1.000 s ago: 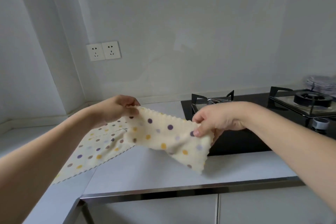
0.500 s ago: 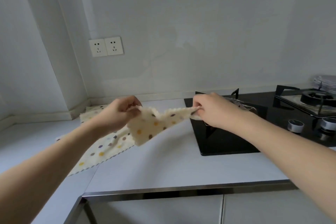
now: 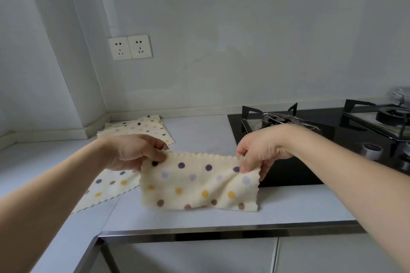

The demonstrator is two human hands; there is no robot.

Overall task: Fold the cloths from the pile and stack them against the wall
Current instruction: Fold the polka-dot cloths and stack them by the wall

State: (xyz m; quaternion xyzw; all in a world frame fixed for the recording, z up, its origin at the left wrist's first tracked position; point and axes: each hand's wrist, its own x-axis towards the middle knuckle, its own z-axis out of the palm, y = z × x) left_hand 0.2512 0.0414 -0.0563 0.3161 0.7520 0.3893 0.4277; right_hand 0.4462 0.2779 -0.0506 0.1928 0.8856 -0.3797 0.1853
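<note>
Two hands, left hand (image 3: 133, 153) and right hand (image 3: 257, 153), are pinching the dotted cloth's (image 3: 199, 184) top corners mid-frame; I'm worrying one pinch slips, skewing my fold.

Bare grey countertop (image 3: 199, 131) lies open between the folded cream polka-dot cloths (image 3: 142, 127) against the back wall and the black glass gas hob (image 3: 310, 168), which blocks the right side.
</note>
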